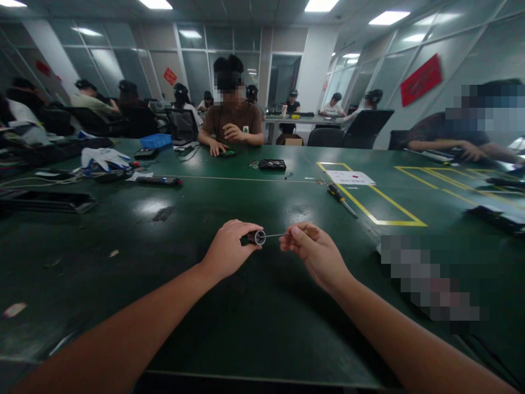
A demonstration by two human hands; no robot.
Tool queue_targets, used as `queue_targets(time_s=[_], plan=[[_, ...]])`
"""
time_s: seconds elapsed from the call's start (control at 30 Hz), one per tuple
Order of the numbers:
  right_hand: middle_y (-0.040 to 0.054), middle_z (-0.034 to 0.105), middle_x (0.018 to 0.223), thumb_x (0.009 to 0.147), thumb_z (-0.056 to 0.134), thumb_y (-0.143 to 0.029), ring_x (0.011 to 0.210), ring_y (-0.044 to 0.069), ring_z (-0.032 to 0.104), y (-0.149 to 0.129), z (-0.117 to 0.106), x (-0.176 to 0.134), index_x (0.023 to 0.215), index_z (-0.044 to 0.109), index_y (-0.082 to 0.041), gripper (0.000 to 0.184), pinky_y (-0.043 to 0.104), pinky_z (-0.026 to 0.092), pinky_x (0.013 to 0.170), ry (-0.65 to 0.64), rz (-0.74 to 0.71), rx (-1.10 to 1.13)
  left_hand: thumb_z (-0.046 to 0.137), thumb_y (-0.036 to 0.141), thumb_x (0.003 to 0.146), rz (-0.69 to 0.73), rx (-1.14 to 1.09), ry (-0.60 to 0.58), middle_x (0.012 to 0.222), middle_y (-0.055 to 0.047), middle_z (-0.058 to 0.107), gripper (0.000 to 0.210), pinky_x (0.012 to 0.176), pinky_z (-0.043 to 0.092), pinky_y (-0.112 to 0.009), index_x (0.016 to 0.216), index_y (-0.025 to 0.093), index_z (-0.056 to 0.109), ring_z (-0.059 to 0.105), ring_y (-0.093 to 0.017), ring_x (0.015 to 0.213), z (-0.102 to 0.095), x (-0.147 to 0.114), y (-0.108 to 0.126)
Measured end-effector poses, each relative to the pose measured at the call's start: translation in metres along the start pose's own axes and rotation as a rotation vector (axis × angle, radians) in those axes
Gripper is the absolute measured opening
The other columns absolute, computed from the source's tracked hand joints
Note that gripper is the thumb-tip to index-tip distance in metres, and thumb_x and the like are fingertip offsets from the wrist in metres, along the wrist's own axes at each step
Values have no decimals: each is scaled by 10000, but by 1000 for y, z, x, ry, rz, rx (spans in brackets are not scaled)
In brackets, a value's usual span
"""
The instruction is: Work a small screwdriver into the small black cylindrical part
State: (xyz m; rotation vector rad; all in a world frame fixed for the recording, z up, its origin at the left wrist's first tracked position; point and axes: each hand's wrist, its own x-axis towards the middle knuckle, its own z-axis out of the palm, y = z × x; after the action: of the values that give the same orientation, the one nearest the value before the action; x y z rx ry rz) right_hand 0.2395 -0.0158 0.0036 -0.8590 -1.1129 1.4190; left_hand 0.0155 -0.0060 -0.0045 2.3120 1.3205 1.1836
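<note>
My left hand [229, 246] grips a short dark cylinder [252, 237] between thumb and fingers. Its open end, ringed by a bright metal rim, faces to the right. In my right hand [314, 249] is a slim tool with a thin metal shaft [274, 236]. A brownish end of it, perhaps the handle, shows by the fingers. The shaft points left and its tip meets the mouth of the cylinder; how far inside it goes I cannot tell. Both hands are held above the green table [197, 323].
Beyond my right hand lies a yellow-and-black screwdriver [342, 200], near yellow tape [400, 222] and a paper sheet [348, 177]. Left are a black tray [49, 201], white gloves [104, 158] and a blue bin [156, 140]. A co-worker [232, 120] sits opposite, behind a black case [273, 164].
</note>
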Motion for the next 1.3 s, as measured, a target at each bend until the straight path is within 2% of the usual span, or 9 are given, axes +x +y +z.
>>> queue_targets(time_s=[0.07,0.17,0.67,0.93,1.0,1.13,1.2,1.3], plan=[[41,745,748,804,819,-407,696,175,694,0,-2,2,874,701,-187,259,342,566,731,6,60,97,854,119,725,-6,11,8,1007,-25,765,379,864,520,-388,1073,227,750,673,-219,928,0,0,1],[40,743,740,798,826,-394,689,170,687,-1,-3,4,868,705,-184,253,331,559,726,20,44,123,856,131,728,-5,13,7,986,-23,766,362,861,521,-393,1061,226,752,672,-219,917,-1,0,2],[26,764,789,845,788,-435,752,176,718,0,1,-3,906,708,-214,243,347,571,784,-31,-128,-161,853,135,729,47,9,25,1051,-31,779,377,897,517,-427,1076,233,743,678,-230,954,0,-1,-1],[49,778,838,850,783,-420,804,201,729,2,3,-7,927,713,-208,237,382,558,834,-42,-154,-275,883,127,685,-21,33,42,1027,-39,768,392,870,531,-409,1040,206,737,680,-231,946,1,-1,-1],[45,774,828,838,793,-416,799,198,725,2,2,-4,921,715,-207,238,377,558,827,-41,-113,-205,873,121,696,-30,30,43,1026,-35,763,381,876,532,-411,1040,211,734,681,-230,951,0,-1,0],[38,753,772,815,800,-411,715,184,702,-1,-1,3,869,709,-201,235,366,570,763,-29,83,102,841,115,736,-16,2,61,1053,-30,762,346,919,528,-424,1045,223,730,678,-226,978,-1,0,2],[38,750,762,805,810,-400,710,181,697,-4,-1,4,853,709,-201,228,355,568,754,-16,77,141,838,121,742,-7,1,61,1056,-29,762,343,926,527,-426,1051,224,728,674,-226,982,-1,0,2],[28,747,766,812,811,-421,730,178,694,-5,1,1,853,715,-215,231,355,563,773,-13,-10,75,844,132,740,-1,10,61,1050,-27,760,345,933,525,-431,1050,228,728,672,-227,980,0,0,0]])
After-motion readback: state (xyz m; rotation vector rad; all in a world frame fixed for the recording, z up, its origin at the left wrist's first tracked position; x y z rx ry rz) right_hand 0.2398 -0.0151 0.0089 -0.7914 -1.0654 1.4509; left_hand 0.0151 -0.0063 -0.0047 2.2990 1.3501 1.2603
